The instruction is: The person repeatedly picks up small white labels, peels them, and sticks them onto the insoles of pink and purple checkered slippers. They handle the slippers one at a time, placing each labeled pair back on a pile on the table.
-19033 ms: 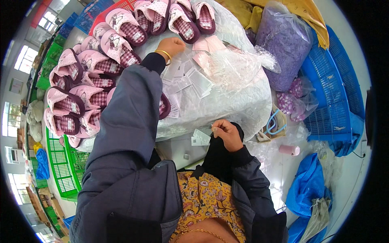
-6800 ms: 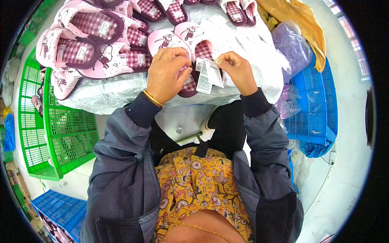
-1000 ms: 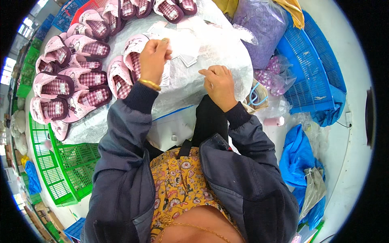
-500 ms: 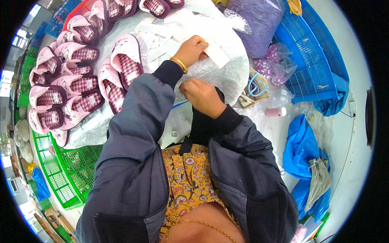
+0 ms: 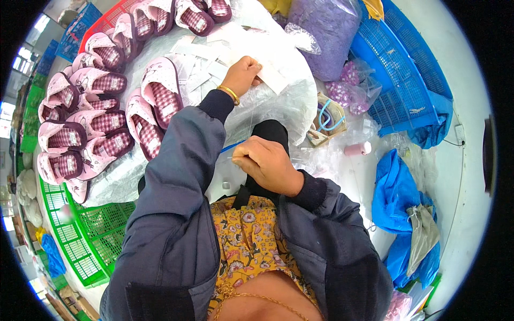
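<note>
My left hand (image 5: 242,75), with a gold bangle at the wrist, pinches the edge of a white card (image 5: 274,80) above the plastic-covered table. Closer to my lap, my right hand (image 5: 267,165) is closed in a pinch, with a thin needle-like tip poking out at its fingers. A faint thread (image 5: 251,115) seems to run up from it toward the left hand. Loose white paper slips (image 5: 201,51) lie left of the card. A pair of pink slippers (image 5: 160,88) with checked insoles rests beside my left forearm.
Many more pink slippers (image 5: 64,136) line the table's left and far edges. Green crates (image 5: 101,224) stand below at left. On the right are a purple bag (image 5: 324,37), blue crates (image 5: 399,69), a small box with a light-blue loop (image 5: 327,120), a pink thread spool (image 5: 357,148) and blue sheeting (image 5: 393,192).
My right hand has drawn down toward my lap, away from the left hand. The left hand keeps the card and has shifted slightly in the picture as the view moved.
</note>
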Tool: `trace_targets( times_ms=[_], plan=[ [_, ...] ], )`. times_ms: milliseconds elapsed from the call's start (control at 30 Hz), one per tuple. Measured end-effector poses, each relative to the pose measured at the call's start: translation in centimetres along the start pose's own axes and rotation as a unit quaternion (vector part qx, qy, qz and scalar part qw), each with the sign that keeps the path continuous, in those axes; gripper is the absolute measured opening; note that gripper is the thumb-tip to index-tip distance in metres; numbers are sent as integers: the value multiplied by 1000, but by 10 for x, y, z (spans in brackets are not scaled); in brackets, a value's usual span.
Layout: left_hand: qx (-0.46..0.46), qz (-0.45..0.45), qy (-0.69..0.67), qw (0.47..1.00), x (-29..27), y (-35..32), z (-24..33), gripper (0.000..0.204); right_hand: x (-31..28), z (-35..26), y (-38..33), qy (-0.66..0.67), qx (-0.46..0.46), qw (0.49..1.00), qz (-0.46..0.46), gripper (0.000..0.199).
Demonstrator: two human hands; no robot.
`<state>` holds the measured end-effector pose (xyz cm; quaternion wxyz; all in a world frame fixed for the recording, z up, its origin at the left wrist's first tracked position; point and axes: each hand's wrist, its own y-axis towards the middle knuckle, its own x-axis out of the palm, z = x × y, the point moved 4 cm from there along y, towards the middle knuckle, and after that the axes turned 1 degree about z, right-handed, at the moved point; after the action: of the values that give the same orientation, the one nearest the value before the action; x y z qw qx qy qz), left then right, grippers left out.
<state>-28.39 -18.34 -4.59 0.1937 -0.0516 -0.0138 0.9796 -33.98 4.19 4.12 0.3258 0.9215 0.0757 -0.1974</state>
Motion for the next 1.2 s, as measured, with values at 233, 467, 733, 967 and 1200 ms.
trace_targets(
  times_ms=[233, 467, 733, 967, 1200],
  plan=[
    [6, 16, 60, 998, 3, -5, 14, 23, 18, 0, -4, 57, -9, 998, -40, 10],
    [2, 1, -5, 1000, -1, -5, 8, 18, -6, 8, -14, 231, 209, 950, 14, 10],
    [127, 58, -87, 986, -30, -75, 54, 14, -20, 41, -25, 474, 295, 819, 134, 14],
    [101, 104, -53, 988, -48, -153, 52, 16, -12, 46, -24, 430, 316, 831, 159, 15],
    [100, 74, -23, 992, -42, -188, 44, 14, -7, 25, -4, 287, 281, 899, 174, 22]
  ],
)
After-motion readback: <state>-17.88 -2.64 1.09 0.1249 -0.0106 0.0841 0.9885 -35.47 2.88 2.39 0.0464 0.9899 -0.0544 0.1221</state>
